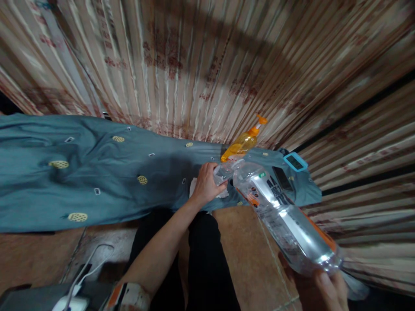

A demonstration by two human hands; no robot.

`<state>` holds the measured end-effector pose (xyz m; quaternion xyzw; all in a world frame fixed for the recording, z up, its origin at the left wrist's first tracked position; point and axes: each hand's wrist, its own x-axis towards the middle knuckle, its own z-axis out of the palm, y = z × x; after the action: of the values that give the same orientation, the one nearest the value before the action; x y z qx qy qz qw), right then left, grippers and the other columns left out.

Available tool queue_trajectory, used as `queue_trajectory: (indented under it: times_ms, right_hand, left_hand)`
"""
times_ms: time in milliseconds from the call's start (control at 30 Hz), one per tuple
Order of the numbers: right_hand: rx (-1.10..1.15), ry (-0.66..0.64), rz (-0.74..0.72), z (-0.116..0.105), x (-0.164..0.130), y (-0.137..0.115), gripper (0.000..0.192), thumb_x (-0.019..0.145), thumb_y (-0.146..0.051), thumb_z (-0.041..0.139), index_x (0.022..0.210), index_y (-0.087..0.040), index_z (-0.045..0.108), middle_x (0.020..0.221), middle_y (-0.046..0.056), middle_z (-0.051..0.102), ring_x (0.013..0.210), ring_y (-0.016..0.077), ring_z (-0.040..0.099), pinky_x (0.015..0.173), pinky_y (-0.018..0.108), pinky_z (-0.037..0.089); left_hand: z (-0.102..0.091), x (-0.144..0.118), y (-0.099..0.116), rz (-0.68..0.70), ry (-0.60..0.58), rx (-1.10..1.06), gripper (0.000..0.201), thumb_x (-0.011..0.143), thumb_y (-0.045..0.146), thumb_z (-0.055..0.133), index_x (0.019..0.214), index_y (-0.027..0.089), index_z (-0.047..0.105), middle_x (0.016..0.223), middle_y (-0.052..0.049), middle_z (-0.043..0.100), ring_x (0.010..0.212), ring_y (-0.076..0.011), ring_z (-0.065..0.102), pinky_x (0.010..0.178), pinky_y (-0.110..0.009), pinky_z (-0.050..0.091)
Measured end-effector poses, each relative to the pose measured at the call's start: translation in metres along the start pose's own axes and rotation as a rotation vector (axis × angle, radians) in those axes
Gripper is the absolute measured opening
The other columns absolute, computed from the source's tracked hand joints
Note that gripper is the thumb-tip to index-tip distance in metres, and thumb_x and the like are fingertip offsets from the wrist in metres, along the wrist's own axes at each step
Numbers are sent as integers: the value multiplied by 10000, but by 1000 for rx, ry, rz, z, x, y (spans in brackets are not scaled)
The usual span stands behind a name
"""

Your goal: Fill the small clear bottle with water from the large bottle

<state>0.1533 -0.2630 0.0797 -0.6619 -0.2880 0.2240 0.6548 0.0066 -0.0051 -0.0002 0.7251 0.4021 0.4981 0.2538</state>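
My left hand (205, 185) is closed around a small clear plastic cup (223, 172), above the patterned blue-green cloth. In my right hand (326, 287), at the lower right, lies the base of a large clear plastic bottle (275, 207) with a silver and orange label. The bottle is tilted, its neck pointing down-left to the cup's rim; whether they touch I cannot tell, nor whether liquid is flowing. Under my left hand a white tissue (222, 192) shows in part. Just beyond the cup stands a pump bottle (241, 144) of yellow-orange liquid with an orange pump head.
The blue-green cloth (113, 185) with pineapple prints covers a long narrow surface. A dark phone (282, 178) and a light-blue framed digital display (295, 162) lie at its right end. Pleated curtains (181, 65) hang behind. A white charger with cables (73, 302) is at lower left.
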Motion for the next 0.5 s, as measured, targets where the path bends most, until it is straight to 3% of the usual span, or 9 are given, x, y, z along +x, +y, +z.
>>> queue_trajectory:
  times_ms: [133, 300, 500]
  right_hand:
    - [-41, 2, -60, -6, 5, 7, 690, 726, -526, 762, 1307, -188, 607, 1133, 159, 687, 947, 345, 686, 689, 433, 558]
    - [-24, -12, -50, 3, 2, -2, 659, 773, -523, 724, 1338, -215, 582, 1178, 131, 668, 958, 307, 674, 735, 411, 550]
    - [16, -45, -2, 13, -3, -15, 703, 783, -525, 705, 1408, -256, 532, 996, 66, 662, 750, 242, 619, 584, 356, 497]
  left_hand:
    - [1, 0, 0, -2, 10, -5, 475, 691, 220, 742, 1092, 201, 488, 1095, -87, 601, 1080, -287, 592, 950, -447, 500]
    - [3, -1, -1, -13, 31, 1, 495, 679, 225, 743, 1097, 199, 479, 1089, -91, 600, 1080, -297, 588, 952, -455, 497]
    - [3, -2, -1, -16, 33, 15, 504, 673, 205, 745, 1099, 216, 477, 1088, -77, 597, 1074, -286, 591, 953, -443, 492]
